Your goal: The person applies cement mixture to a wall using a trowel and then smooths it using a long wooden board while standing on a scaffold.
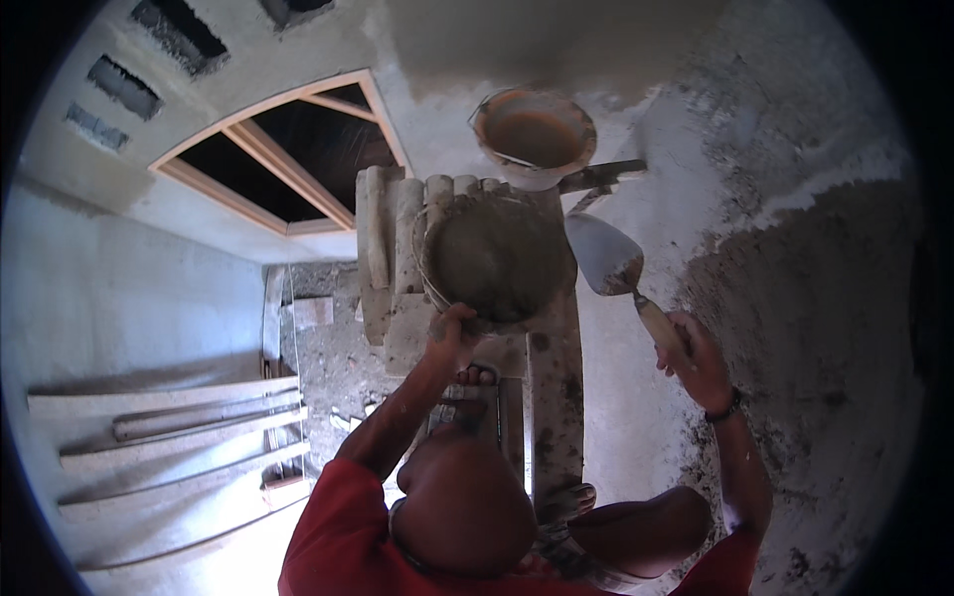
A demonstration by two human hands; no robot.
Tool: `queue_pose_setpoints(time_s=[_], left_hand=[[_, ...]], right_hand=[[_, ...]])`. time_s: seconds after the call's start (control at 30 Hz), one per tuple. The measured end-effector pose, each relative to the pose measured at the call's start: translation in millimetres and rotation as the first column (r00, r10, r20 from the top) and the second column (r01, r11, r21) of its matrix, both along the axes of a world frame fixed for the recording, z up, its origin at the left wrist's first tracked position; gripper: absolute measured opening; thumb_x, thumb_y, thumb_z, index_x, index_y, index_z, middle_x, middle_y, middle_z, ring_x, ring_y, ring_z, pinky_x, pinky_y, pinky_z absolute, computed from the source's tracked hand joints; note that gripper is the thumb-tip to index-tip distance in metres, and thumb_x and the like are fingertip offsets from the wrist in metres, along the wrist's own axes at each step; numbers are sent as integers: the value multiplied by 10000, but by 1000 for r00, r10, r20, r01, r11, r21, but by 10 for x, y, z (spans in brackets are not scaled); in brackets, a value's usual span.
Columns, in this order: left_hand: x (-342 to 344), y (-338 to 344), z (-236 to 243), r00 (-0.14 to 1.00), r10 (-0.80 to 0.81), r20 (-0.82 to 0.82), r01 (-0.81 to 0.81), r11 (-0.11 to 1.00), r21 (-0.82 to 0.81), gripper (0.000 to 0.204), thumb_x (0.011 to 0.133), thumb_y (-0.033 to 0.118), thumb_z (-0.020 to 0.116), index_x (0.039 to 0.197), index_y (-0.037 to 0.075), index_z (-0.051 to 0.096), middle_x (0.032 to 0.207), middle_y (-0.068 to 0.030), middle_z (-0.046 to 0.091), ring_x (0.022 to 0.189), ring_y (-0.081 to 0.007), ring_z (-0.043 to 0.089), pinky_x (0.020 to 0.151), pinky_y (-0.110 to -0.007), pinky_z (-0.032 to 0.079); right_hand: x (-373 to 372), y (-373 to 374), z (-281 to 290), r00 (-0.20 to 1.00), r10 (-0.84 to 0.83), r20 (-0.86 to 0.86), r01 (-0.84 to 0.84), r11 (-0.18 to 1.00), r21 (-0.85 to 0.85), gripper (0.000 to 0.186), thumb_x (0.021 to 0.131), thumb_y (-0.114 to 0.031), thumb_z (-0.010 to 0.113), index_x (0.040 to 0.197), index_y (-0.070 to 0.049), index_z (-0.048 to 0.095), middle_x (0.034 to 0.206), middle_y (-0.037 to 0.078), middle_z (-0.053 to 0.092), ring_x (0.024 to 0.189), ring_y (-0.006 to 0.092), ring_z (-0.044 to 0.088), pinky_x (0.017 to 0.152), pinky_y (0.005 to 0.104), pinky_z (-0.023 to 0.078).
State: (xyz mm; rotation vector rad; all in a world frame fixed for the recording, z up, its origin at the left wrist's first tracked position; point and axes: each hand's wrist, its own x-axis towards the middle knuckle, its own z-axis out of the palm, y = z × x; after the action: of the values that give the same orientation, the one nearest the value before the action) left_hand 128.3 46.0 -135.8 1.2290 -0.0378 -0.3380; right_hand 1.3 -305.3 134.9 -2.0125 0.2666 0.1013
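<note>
My left hand (449,340) grips the near rim of a round bucket of wet grey mortar (492,260), which sits on rough wooden boards (378,268). My right hand (693,358) is closed on the wooden handle of a trowel (606,253). The trowel's broad, pale metal blade is just right of the bucket, with some mortar on it near the handle. Beyond the mortar, a second pail (532,139) with an orange-brown inside and a wire handle stands near the wall.
I am on a narrow plank platform (555,417), my knees and bare toes below me. A plastered wall (805,328), partly dark and damp, runs along my right. An opening with a wooden frame (253,144) is ahead-left. Down to the left are several long boards (179,437) and a rubble-strewn floor (333,368).
</note>
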Motion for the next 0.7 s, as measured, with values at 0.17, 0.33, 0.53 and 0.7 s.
queue_pose_setpoints(time_s=[0.17, 0.33, 0.53, 0.7], left_hand=[[-178, -453, 9, 982, -170, -86, 174, 984, 30, 494, 687, 102, 839, 1044, 48, 501, 961, -123, 592, 856, -292, 617, 741, -375, 525], [-359, -489, 163, 964, -265, 38, 266, 964, -32, 328, 856, 199, 656, 1073, 15, 493, 1044, -149, 569, 956, -294, 613, 775, -409, 554], [-318, -515, 716, 881, -324, -344, 270, 943, -197, 294, 919, 142, 572, 1112, -26, 427, 1006, -168, 565, 892, -277, 631, 739, -389, 557], [-219, -343, 442, 743, -433, 511, 157, 854, 496, 315, 848, 26, 647, 1110, -11, 475, 1022, -148, 563, 936, -270, 612, 768, -375, 553]], right_hand=[[126, -101, 441, 989, 146, -25, -133, 795, -591, 406, 801, -110, 671, 1170, -41, 516, 910, 167, 651, 784, 324, 655, 704, 392, 519], [361, 9, 420, 964, 264, -9, -187, 659, -728, 364, 786, -105, 645, 1128, -30, 545, 990, 171, 648, 863, 363, 638, 762, 423, 511], [712, 137, 153, 934, 242, -264, -347, 431, -833, 165, 883, -136, 474, 992, -89, 588, 927, 98, 661, 909, 282, 638, 777, 413, 510], [1004, 235, -325, 838, 360, -411, -540, 434, -721, 170, 837, -173, 524, 936, -58, 601, 918, 159, 649, 920, 319, 635, 770, 454, 515]])
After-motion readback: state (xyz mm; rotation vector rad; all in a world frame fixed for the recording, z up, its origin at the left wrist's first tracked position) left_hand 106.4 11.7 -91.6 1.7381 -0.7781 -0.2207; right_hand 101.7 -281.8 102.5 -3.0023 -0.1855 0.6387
